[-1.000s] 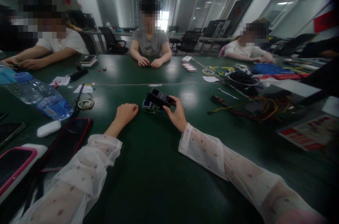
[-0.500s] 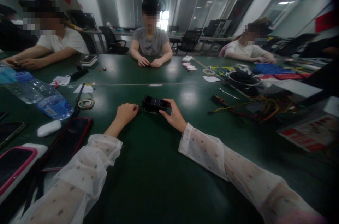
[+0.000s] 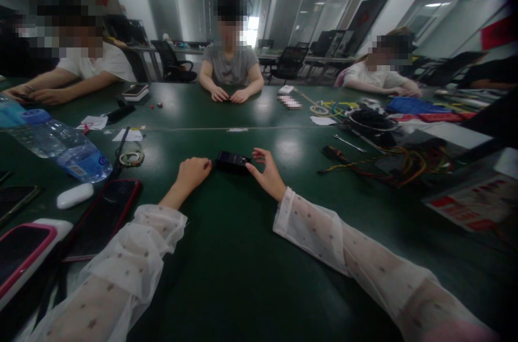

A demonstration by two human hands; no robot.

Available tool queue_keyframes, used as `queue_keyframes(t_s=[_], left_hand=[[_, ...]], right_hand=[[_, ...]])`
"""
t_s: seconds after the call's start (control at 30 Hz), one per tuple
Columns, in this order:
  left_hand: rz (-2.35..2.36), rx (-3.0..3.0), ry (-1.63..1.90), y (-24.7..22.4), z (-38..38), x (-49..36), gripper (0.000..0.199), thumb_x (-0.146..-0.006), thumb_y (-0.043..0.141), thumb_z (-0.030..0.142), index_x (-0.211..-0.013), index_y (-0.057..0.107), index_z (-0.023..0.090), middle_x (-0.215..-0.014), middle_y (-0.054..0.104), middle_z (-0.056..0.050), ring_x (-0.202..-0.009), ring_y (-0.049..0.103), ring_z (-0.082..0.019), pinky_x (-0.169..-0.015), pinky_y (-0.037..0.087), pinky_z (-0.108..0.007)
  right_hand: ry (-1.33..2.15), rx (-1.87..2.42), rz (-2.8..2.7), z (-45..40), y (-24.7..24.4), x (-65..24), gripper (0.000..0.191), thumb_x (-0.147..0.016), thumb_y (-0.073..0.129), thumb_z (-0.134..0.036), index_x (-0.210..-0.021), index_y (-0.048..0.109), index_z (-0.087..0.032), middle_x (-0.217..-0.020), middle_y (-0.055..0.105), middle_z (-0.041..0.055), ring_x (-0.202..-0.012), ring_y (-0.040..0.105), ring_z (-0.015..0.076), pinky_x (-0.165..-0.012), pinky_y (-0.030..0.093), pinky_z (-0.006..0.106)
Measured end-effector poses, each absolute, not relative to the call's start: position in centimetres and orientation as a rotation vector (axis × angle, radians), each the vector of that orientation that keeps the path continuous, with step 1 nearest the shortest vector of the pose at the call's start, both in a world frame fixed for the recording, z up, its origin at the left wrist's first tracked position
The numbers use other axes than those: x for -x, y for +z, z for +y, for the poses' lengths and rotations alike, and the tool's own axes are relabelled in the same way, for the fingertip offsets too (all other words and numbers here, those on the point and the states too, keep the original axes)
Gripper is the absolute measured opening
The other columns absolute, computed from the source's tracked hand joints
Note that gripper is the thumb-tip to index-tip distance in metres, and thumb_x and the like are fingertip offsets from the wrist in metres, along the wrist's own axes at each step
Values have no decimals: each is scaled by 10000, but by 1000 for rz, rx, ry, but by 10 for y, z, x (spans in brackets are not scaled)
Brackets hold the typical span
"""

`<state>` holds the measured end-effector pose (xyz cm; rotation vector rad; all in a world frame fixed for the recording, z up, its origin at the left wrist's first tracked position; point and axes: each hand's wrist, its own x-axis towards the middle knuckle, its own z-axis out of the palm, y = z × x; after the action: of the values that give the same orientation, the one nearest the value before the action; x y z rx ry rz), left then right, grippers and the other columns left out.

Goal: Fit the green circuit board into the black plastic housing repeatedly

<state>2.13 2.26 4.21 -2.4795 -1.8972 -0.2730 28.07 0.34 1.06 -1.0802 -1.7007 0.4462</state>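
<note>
A small black box-shaped device (image 3: 233,161) lies low on the dark green table (image 3: 243,255), in front of me. Just right of it is my right hand (image 3: 267,173), with thumb and fingers spread apart and nothing between them; the thumb tip is close to the device's right end, and I cannot tell whether it touches. My left hand (image 3: 194,172) rests on the table to the left of the device, its fingers curled into a loose fist. Nothing sticks out of that fist, and its palm side is hidden.
At the left are a water bottle (image 3: 70,145), a white case (image 3: 75,196), a red-edged phone (image 3: 103,218) and a bracelet (image 3: 131,157). A wrench (image 3: 349,143) and tangled cables (image 3: 404,166) lie to the right. Three people sit across the table.
My right hand has let go of the device, and its fingers have opened. The device, raised and tilted before, now sits lower and flatter. My left hand has stayed put.
</note>
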Motion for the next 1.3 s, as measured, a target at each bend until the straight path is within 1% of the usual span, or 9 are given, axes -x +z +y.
queue_keyframes(t_s=[0.2, 0.33, 0.4, 0.57, 0.73, 0.97, 1.17, 1.3], left_hand=[[-1903, 2476, -263, 43, 21, -21, 426, -986, 355, 388, -896, 722, 191, -851, 721, -91, -741, 676, -214, -651, 492, -301], [-1884, 2475, -262, 41, 23, -21, 437, -985, 347, 400, -892, 721, 195, -846, 724, -90, -738, 681, -223, -651, 493, -309], [-1890, 2456, -252, 40, 23, -21, 438, -983, 346, 409, -900, 724, 204, -862, 731, -89, -752, 685, -231, -658, 495, -318], [-1932, 2438, -240, 41, 22, -22, 424, -981, 361, 409, -934, 733, 213, -908, 739, -92, -790, 688, -224, -695, 501, -318], [-1911, 2468, -268, 42, 22, -22, 419, -983, 364, 396, -924, 729, 199, -878, 731, -92, -748, 678, -213, -656, 496, -305], [-1883, 2476, -283, 40, 23, -20, 417, -980, 360, 389, -885, 716, 191, -850, 720, -87, -724, 667, -207, -636, 482, -295], [-1877, 2469, -268, 38, 24, -20, 444, -980, 341, 406, -882, 717, 192, -855, 723, -93, -739, 677, -222, -645, 489, -309], [-1884, 2460, -238, 40, 24, -20, 468, -983, 320, 417, -901, 721, 189, -881, 729, -98, -771, 687, -238, -663, 499, -321]], right_hand=[[502, 1112, -1729, 4, 9, -281, 596, -824, 721, -415, -1322, 448, -236, -1225, 558, 104, -1145, 590, 258, -1014, 505, 493], [602, 1104, -1816, 4, 9, -282, 643, -799, 752, -399, -1337, 445, -228, -1284, 560, 115, -1186, 585, 266, -1049, 479, 514], [633, 1106, -1846, 4, 9, -282, 636, -797, 756, -378, -1334, 450, -230, -1303, 565, 114, -1201, 584, 267, -1061, 467, 525], [661, 1123, -1856, 3, 12, -282, 595, -802, 753, -315, -1317, 469, -232, -1276, 599, 104, -1174, 612, 258, -1049, 478, 527], [683, 1138, -1833, 2, 16, -281, 540, -793, 750, -247, -1271, 498, -237, -1255, 618, 92, -1175, 618, 258, -1046, 485, 527], [713, 1184, -1799, 1, 17, -280, 523, -779, 758, -221, -1238, 507, -219, -1218, 640, 100, -1140, 640, 263, -1024, 499, 529], [707, 1140, -1772, 1, 16, -280, 502, -784, 755, -244, -1222, 510, -228, -1223, 637, 95, -1138, 640, 256, -1035, 496, 525], [702, 1083, -1725, 2, 15, -279, 492, -798, 743, -305, -1218, 500, -224, -1224, 625, 100, -1125, 644, 251, -1030, 508, 500]])
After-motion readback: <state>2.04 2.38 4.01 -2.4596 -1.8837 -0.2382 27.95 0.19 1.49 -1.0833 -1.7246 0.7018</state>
